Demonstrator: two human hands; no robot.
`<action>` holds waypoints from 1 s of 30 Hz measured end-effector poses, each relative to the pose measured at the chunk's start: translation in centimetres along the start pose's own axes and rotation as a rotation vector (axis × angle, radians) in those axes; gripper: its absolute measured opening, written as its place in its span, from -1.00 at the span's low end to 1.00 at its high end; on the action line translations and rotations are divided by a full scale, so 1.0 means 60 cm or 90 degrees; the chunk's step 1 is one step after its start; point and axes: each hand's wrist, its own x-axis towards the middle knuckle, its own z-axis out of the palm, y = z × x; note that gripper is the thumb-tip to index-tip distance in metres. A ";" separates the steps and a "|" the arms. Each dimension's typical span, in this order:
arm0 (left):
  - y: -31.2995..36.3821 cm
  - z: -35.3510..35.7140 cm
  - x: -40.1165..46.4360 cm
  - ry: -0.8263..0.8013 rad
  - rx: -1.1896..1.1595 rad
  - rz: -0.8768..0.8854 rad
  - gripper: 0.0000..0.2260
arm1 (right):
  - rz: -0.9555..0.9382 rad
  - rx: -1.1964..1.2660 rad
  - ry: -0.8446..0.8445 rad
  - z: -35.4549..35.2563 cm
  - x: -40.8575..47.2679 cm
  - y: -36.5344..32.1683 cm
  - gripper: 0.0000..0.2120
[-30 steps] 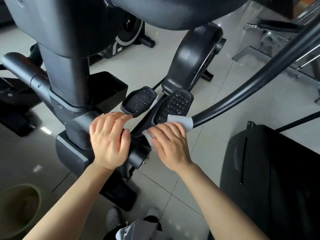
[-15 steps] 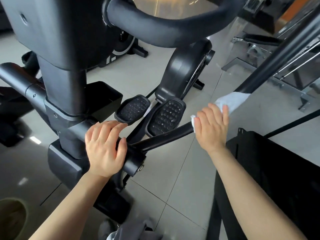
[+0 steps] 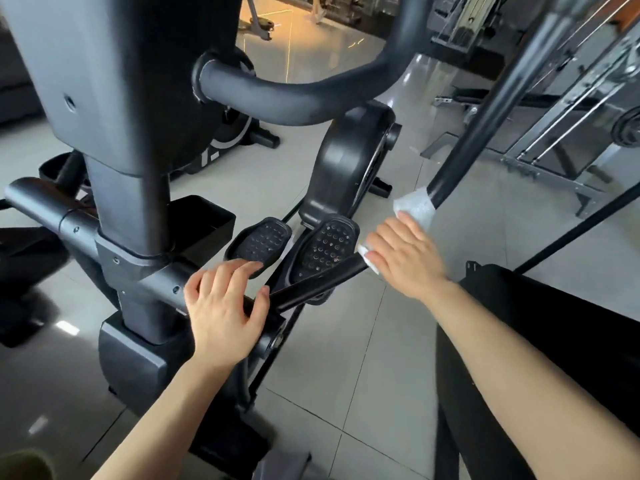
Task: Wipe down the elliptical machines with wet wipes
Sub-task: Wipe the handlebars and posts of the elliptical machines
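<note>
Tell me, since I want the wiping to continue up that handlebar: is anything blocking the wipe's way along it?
Nothing visible does. The right hand holds the wet wipe wrapped around the handlebar, whose upper length shows bare.

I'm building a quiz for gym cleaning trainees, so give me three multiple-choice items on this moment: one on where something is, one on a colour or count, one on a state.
1. Where is the wet wipe?
A. Wrapped round the long handlebar arm under the right hand
B. Lying on the floor tiles
C. Draped over a foot pedal

2. How many studded foot pedals show between the hands?
A. One
B. Two
C. Four

3. What is the left hand doing?
A. Holding a spray bottle
B. Hanging free in the air
C. Resting on the machine's short horizontal bar, fingers loosely spread

Answers:
1. A, the white wipe sits folded over the black arm beside the right hand's fingers.
2. B, a left pedal and a right pedal lie side by side.
3. C, its palm lies over the bar and it holds nothing else.
</note>
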 end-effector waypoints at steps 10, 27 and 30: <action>0.177 -0.021 0.119 0.115 -0.107 0.182 -0.76 | -0.085 -0.363 0.118 -0.143 0.099 0.254 -0.63; 0.198 -0.062 0.281 0.097 0.214 0.222 -0.28 | -0.137 -0.370 0.034 -0.156 0.096 0.252 -0.60; 0.196 -0.062 0.281 0.087 0.231 0.234 -0.23 | -0.136 -0.382 0.113 -0.216 0.148 0.332 -0.60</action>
